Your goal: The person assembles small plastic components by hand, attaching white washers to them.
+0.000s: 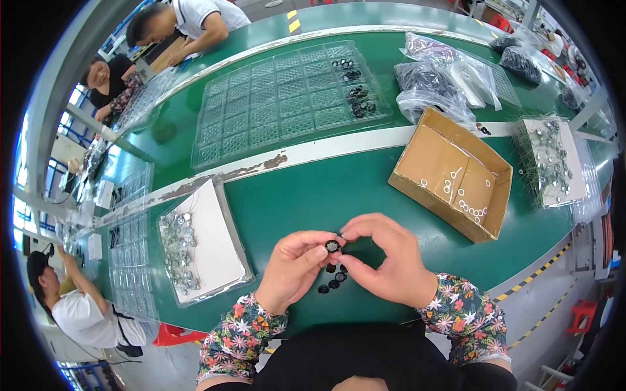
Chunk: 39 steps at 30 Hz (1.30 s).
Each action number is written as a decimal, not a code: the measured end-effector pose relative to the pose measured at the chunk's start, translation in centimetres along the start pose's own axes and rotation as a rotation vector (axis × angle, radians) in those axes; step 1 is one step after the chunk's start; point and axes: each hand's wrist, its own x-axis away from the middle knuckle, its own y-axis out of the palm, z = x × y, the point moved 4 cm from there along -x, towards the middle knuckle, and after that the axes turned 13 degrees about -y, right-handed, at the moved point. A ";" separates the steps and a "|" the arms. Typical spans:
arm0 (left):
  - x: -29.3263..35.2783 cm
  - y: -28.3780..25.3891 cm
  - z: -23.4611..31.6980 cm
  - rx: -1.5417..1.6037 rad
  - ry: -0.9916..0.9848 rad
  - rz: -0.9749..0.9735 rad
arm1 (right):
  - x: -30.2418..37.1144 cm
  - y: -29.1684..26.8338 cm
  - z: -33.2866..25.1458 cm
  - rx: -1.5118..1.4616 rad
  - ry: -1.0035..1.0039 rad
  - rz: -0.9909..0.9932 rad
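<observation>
Between the thumb and fingers of my left hand is a small round black part with a lighter centre. Close against its right side, my right hand curves its index finger and thumb into a C shape. Something small and pale shows at the right index fingertip, too small to name. Just below my hands, several loose black round parts lie on the green tabletop.
At right stands an open cardboard box with several white rings. Packs of small metal-topped parts lie left and right. Beyond a pale ledge are a clear compartment tray and plastic bags. Other people work at left.
</observation>
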 end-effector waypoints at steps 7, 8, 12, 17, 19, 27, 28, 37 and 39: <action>-0.1 0.3 0.0 -0.112 0.019 -0.024 | 0.6 0.8 1.0 -0.190 0.263 -0.016; 0.0 0.3 0.1 -0.140 0.028 -0.009 | 0.7 0.8 1.1 -0.197 0.265 -0.013; 0.2 0.1 0.0 -0.220 0.077 0.032 | 0.8 0.9 1.4 -0.247 0.287 -0.011; 0.4 0.3 0.0 -0.272 0.098 0.078 | 1.2 1.1 1.8 -0.381 0.389 0.014; 0.4 0.3 0.0 -0.286 0.104 0.098 | 1.4 1.2 2.1 -0.430 0.419 0.019; -0.1 0.2 -0.2 -0.238 0.075 0.105 | 1.6 1.7 2.6 -0.565 0.540 0.048; -0.2 0.4 -0.1 -0.241 0.083 0.099 | 1.5 1.6 2.7 -0.560 0.532 0.048; 0.1 -0.2 0.0 -0.016 0.020 0.078 | 1.0 1.1 2.0 -0.370 0.465 -0.045; 0.1 -0.1 0.0 0.016 -0.007 0.086 | 0.9 0.9 1.7 -0.237 0.384 -0.052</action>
